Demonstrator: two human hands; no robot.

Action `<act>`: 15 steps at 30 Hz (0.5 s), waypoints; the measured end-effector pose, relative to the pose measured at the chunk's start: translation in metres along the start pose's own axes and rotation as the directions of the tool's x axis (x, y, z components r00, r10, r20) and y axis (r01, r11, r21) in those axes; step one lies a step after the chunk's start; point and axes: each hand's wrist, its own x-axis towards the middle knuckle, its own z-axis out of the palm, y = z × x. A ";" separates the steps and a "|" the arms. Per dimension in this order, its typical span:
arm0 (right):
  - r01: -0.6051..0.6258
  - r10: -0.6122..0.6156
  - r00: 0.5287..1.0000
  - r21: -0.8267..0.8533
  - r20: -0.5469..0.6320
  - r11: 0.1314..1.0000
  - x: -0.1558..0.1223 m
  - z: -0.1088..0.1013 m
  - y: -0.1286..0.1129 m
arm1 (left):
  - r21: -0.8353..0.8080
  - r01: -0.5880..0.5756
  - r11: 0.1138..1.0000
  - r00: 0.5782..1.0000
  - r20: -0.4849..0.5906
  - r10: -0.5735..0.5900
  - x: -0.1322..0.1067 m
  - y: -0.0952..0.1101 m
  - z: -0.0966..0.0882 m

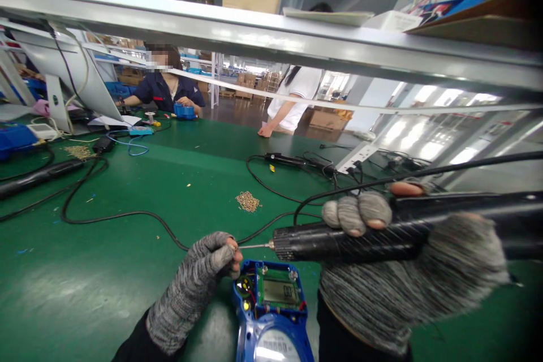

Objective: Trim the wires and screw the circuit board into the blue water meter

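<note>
My right hand (407, 260), in a grey knitted glove with bare fingertips, is wrapped round a black electric screwdriver (339, 242) held level and pointing left. Its thin bit (254, 246) reaches to the fingertips of my left hand (212, 260), gloved alike. Those fingers are pinched together at the bit's tip, and whatever they hold is hidden. Just below lies a blue meter (275, 317) with its upper housing uncovered, showing a green circuit board, a lit display (278, 292) and thin wires. Its round dial is partly cut off by the lower edge.
A pile of small screws (248, 202) lies on the green table (127, 260). Black cables (127, 215) cross it. A second electric screwdriver (288, 159) rests near a power strip (358, 154). A shelf (254, 28) spans overhead. Two people are across the table, one holding a blue housing (184, 111).
</note>
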 end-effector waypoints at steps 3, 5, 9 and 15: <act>-0.022 0.022 1.000 -0.007 0.011 1.000 -0.001 0.000 -0.001 | 0.060 -0.029 0.998 1.000 0.014 0.028 0.003 -0.002 -0.001; -0.030 0.030 0.999 -0.018 0.014 0.999 -0.002 -0.002 -0.002 | 0.057 -0.038 0.998 0.999 0.008 0.038 0.007 0.000 -0.003; -0.053 0.053 0.999 -0.041 0.006 0.998 0.001 -0.006 -0.011 | 0.122 -0.102 0.987 0.995 -0.005 0.103 0.005 0.010 -0.009; -0.061 0.091 0.991 -0.265 0.100 0.962 0.015 0.013 -0.016 | 0.354 0.149 0.923 0.952 0.200 -0.231 -0.026 0.006 -0.001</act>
